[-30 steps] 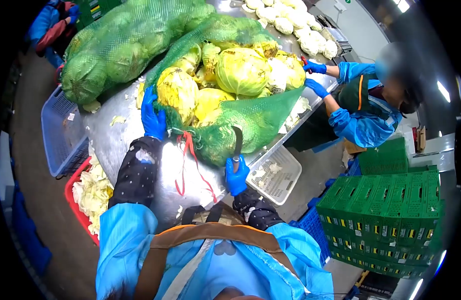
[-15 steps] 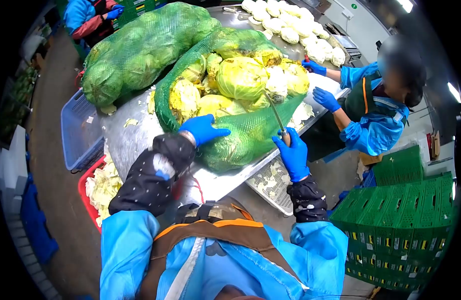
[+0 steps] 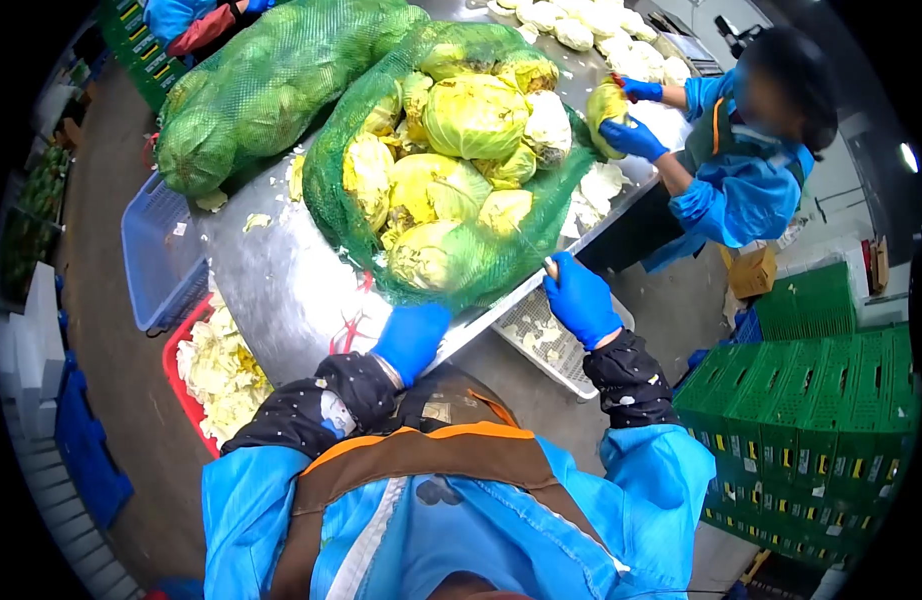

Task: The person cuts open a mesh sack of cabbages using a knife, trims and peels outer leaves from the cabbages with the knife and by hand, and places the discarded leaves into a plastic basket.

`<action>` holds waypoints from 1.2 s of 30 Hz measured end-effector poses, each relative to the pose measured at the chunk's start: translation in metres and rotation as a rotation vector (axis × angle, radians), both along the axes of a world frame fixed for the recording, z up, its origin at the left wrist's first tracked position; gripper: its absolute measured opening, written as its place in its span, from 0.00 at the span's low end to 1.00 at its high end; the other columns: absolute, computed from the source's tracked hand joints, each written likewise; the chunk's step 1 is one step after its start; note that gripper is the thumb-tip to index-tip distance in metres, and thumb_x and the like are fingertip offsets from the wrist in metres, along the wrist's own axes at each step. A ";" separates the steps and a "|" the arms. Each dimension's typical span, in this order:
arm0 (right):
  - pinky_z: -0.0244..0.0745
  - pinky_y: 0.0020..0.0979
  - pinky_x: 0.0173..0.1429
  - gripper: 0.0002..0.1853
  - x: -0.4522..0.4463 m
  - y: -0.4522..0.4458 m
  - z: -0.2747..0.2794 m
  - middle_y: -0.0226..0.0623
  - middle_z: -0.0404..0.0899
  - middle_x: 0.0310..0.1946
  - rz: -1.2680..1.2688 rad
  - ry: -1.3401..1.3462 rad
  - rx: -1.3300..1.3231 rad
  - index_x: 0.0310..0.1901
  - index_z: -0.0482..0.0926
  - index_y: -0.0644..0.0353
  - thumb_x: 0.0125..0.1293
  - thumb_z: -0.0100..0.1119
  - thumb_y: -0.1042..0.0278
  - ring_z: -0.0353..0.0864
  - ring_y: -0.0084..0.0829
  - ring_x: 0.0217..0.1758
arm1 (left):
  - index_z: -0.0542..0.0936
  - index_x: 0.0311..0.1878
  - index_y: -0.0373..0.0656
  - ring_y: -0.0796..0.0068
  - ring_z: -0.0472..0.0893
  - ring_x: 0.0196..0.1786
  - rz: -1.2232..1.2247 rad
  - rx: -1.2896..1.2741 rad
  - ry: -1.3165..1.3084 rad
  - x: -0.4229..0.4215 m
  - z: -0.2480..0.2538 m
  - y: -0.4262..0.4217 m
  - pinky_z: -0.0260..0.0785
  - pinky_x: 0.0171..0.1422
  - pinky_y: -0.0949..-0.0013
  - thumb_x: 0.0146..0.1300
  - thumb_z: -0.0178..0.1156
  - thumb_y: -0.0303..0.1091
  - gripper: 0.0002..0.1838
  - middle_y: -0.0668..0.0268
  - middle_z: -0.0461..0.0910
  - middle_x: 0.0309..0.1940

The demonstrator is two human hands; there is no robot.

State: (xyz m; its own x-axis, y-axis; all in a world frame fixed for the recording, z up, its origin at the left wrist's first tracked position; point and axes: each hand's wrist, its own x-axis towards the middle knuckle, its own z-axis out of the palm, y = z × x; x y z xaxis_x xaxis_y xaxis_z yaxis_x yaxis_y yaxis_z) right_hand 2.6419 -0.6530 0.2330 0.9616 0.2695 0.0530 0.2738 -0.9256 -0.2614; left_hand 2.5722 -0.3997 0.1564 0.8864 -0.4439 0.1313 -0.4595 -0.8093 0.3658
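Observation:
In my blue-gloved right hand point(image 3: 583, 303) is a knife point(image 3: 551, 267), held by its wooden handle over the table's near edge. Its thin blade is hard to make out against the net. My left hand point(image 3: 413, 340), also gloved, is closed on the near edge of an open green net bag point(image 3: 461, 280); its fingertips are partly hidden. Several yellow-green cabbages point(image 3: 476, 117) lie exposed in the bag's wide mouth, some with browned leaves. One cabbage point(image 3: 421, 255) rests at the front, close to the net's rim.
A second full net bag point(image 3: 271, 100) lies behind on the metal table point(image 3: 271, 260). A co-worker point(image 3: 746, 190) at right holds a cabbage point(image 3: 608, 115). Trimmed cabbages point(image 3: 573, 32) lie at the back. Below are a blue crate point(image 3: 161, 255), red bin point(image 3: 176, 365), white crate point(image 3: 581, 385) and green crates point(image 3: 791, 430).
My left hand has drawn the net's near side down toward me, uncovering more cabbages. The knife has moved lower with my right hand. The co-worker has picked up a cabbage.

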 end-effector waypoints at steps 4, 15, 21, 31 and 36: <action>0.71 0.50 0.31 0.10 -0.038 -0.016 -0.021 0.50 0.78 0.23 0.022 0.131 -0.085 0.40 0.71 0.59 0.65 0.50 0.61 0.78 0.51 0.27 | 0.76 0.32 0.44 0.55 0.80 0.31 -0.099 0.068 0.083 -0.018 -0.050 0.004 0.72 0.32 0.57 0.54 0.54 0.31 0.04 0.58 0.77 0.28; 0.71 0.31 0.57 0.15 -0.023 0.067 -0.019 0.39 0.79 0.44 -0.134 0.258 1.262 0.49 0.75 0.65 0.66 0.55 0.65 0.78 0.28 0.44 | 0.81 0.41 0.39 0.56 0.83 0.35 0.314 -0.196 0.362 -0.018 -0.079 0.041 0.75 0.39 0.59 0.53 0.56 0.26 0.12 0.52 0.81 0.34; 0.67 0.26 0.37 0.17 0.008 0.049 -0.143 0.28 0.76 0.30 -0.307 0.353 1.176 0.42 0.78 0.63 0.64 0.59 0.55 0.69 0.19 0.33 | 0.70 0.55 0.28 0.68 0.80 0.47 0.780 -1.004 0.548 0.005 0.016 0.031 0.72 0.50 0.70 0.57 0.67 0.38 0.29 0.56 0.81 0.44; 0.63 0.22 0.27 0.16 0.004 0.058 -0.162 0.22 0.64 0.20 -0.289 0.743 1.527 0.50 0.74 0.60 0.62 0.58 0.64 0.65 0.16 0.21 | 0.67 0.63 0.37 0.70 0.73 0.59 0.628 -1.427 0.604 -0.016 -0.057 0.057 0.64 0.65 0.64 0.57 0.67 0.36 0.32 0.59 0.74 0.57; 0.70 0.21 0.38 0.26 -0.047 0.144 -0.048 0.31 0.76 0.35 0.000 0.987 1.662 0.64 0.63 0.63 0.66 0.52 0.65 0.72 0.19 0.30 | 0.69 0.62 0.39 0.67 0.74 0.58 0.652 -2.306 0.641 -0.084 0.026 0.120 0.65 0.64 0.64 0.67 0.53 0.48 0.27 0.59 0.76 0.55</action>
